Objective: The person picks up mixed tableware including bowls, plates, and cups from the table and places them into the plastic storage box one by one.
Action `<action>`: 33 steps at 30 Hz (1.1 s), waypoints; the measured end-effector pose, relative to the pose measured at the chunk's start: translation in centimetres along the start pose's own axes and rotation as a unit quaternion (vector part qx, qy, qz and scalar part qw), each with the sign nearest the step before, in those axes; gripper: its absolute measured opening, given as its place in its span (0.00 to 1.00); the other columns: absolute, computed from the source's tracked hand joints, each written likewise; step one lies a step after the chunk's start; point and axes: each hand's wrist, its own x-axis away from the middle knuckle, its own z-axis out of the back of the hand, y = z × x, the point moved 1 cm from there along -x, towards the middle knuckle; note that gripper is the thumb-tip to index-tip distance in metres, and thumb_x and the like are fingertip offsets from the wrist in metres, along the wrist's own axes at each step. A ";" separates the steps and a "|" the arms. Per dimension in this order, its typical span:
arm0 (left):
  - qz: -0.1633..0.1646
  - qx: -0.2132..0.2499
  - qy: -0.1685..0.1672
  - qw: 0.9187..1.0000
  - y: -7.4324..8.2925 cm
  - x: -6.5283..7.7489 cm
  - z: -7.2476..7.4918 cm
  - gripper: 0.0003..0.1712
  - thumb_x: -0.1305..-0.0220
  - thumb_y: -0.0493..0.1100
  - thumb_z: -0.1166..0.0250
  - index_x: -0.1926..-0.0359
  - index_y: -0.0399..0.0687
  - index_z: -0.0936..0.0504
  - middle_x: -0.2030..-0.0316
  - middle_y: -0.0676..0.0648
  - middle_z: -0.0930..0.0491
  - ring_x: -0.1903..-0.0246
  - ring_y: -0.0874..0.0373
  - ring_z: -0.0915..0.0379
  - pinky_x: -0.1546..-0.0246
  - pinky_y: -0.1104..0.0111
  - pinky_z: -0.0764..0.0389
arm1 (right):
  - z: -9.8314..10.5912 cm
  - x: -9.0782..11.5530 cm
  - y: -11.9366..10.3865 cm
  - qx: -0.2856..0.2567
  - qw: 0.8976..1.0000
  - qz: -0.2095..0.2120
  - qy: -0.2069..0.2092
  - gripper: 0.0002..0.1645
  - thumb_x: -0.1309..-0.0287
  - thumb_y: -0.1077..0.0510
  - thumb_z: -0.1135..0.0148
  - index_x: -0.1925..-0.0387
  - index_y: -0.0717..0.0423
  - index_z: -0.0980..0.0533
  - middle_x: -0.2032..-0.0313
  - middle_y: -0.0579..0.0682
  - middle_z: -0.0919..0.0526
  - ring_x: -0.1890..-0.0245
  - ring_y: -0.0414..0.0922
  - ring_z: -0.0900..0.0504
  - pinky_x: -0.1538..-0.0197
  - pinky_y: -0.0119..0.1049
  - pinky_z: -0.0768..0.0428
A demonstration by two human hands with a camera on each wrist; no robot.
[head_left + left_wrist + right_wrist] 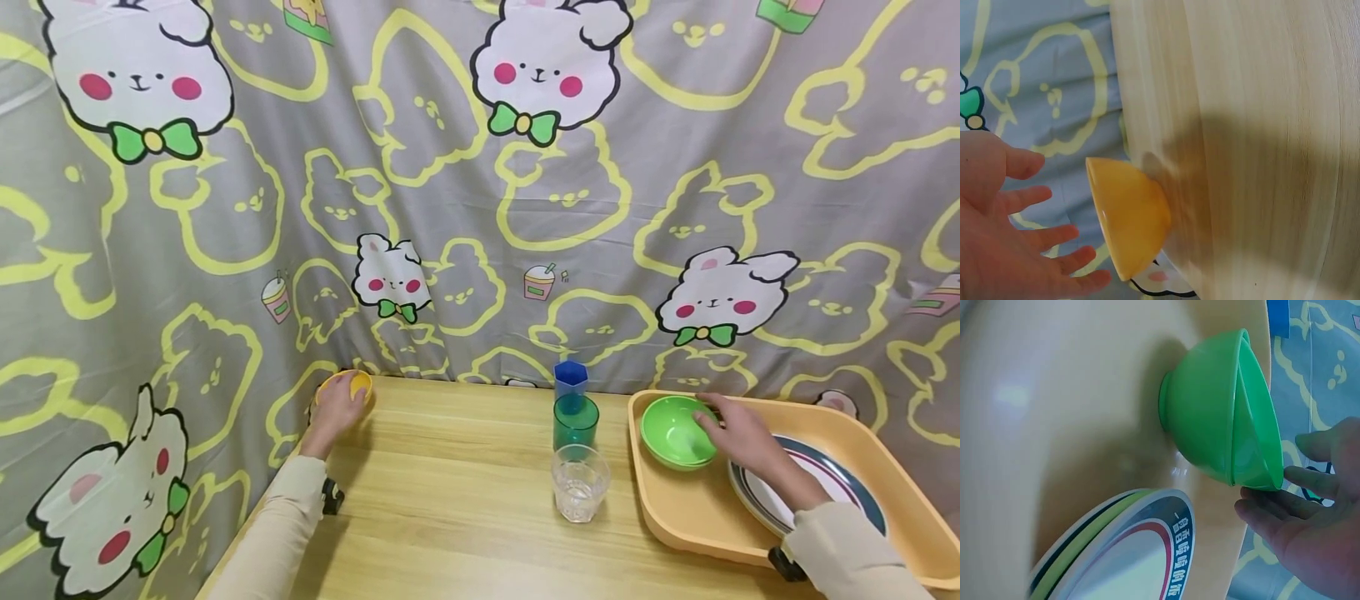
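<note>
At the table's far left corner, my left hand [340, 408] hovers over a small orange-yellow bowl [364, 385]. The left wrist view shows that bowl [1132, 215] upright, with the spread fingers of the left hand [1016, 231] apart from its rim. On the right, my right hand [741, 437] is at the rim of green bowls [670, 429], two nested, inside an orange tray [660, 508]. In the right wrist view the upper bowl [1260, 419] sits tilted in the lower one [1200, 406]. The right hand's [1310, 512] fingers touch or nearly touch its rim, thumb apart.
Stacked plates [1141, 562] with patterned rims lie beside the green bowls in the tray. Left of the tray, a clear glass [581, 487], a green cup [575, 429] and a blue cup [571, 379] stand in a row. A printed curtain [465, 208] hangs behind the wooden table [450, 492].
</note>
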 end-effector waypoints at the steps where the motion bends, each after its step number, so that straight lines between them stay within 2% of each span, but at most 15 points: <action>1: 0.004 -0.003 0.001 1.000 -0.2 0.0 -0.1 0.27 0.29 0.41 0.43 0.36 0.27 0.28 0.40 0.22 0.29 0.38 0.23 0.36 0.37 0.33 0.36 | 0.0 0.1 -0.1 0.005 1.000 0.007 0.003 0.25 0.30 0.61 0.39 0.40 0.77 0.28 0.49 0.77 0.21 0.54 0.71 0.19 0.53 0.67 0.21; 3: 0.025 -0.005 -0.009 1.000 -0.6 0.0 -0.1 0.29 0.28 0.44 0.44 0.33 0.31 0.29 0.37 0.23 0.32 0.38 0.21 0.38 0.40 0.30 0.35 | -0.1 0.3 -0.3 0.009 1.000 0.021 0.009 0.26 0.32 0.62 0.38 0.40 0.77 0.28 0.47 0.77 0.22 0.51 0.73 0.21 0.51 0.69 0.23; 6: 0.073 0.003 -0.042 0.996 -1.0 0.0 -0.2 0.32 0.26 0.50 0.46 0.28 0.39 0.34 0.31 0.25 0.39 0.36 0.18 0.44 0.43 0.25 0.36 | -0.1 0.7 -0.6 0.015 0.999 0.043 0.016 0.28 0.34 0.62 0.35 0.39 0.77 0.29 0.45 0.77 0.23 0.46 0.75 0.24 0.46 0.70 0.26; 8: 0.101 0.009 -0.063 0.993 -1.2 0.0 0.0 0.33 0.24 0.52 0.48 0.25 0.43 0.37 0.28 0.27 0.43 0.34 0.18 0.48 0.43 0.24 0.38 | 0.0 0.8 -0.8 0.016 0.998 0.055 0.020 0.29 0.34 0.61 0.35 0.39 0.77 0.29 0.44 0.78 0.24 0.44 0.76 0.26 0.44 0.71 0.28; 10: 0.116 0.014 -0.074 0.990 -1.3 0.1 0.1 0.34 0.23 0.53 0.49 0.23 0.44 0.40 0.27 0.27 0.46 0.34 0.19 0.49 0.42 0.24 0.40 | 0.1 1.0 -1.0 0.019 0.997 0.066 0.024 0.30 0.35 0.61 0.34 0.39 0.77 0.29 0.44 0.78 0.24 0.43 0.76 0.27 0.43 0.71 0.29; 18: 0.134 0.035 -0.085 0.987 -1.9 0.2 0.8 0.36 0.23 0.52 0.48 0.23 0.41 0.43 0.28 0.24 0.48 0.36 0.17 0.48 0.44 0.22 0.40 | 0.3 1.9 -1.6 0.052 0.994 0.092 0.031 0.34 0.37 0.58 0.30 0.37 0.74 0.30 0.43 0.77 0.25 0.44 0.75 0.27 0.45 0.71 0.27; 22: 0.124 0.042 -0.090 0.987 -2.4 0.2 0.9 0.37 0.23 0.49 0.49 0.23 0.34 0.46 0.30 0.19 0.47 0.36 0.15 0.48 0.42 0.23 0.40 | 0.4 2.3 -1.8 0.054 0.994 0.090 0.030 0.35 0.38 0.58 0.30 0.36 0.73 0.31 0.42 0.77 0.26 0.43 0.75 0.27 0.46 0.72 0.27; 28: 0.107 0.085 -0.072 0.988 -3.5 -0.1 0.6 0.38 0.25 0.42 0.48 0.25 0.25 0.50 0.33 0.15 0.46 0.33 0.20 0.52 0.34 0.29 0.45 | 0.6 2.6 -2.0 0.060 0.992 0.106 0.032 0.36 0.39 0.58 0.28 0.35 0.70 0.31 0.42 0.76 0.25 0.45 0.75 0.26 0.49 0.73 0.25; 33: 0.123 0.122 -0.056 0.983 -4.1 -0.2 0.2 0.39 0.27 0.39 0.47 0.26 0.22 0.51 0.34 0.14 0.47 0.32 0.21 0.54 0.31 0.34 0.45 | 0.8 2.9 -2.2 0.062 0.991 0.117 0.035 0.36 0.40 0.58 0.28 0.35 0.69 0.31 0.45 0.75 0.24 0.48 0.74 0.24 0.51 0.73 0.24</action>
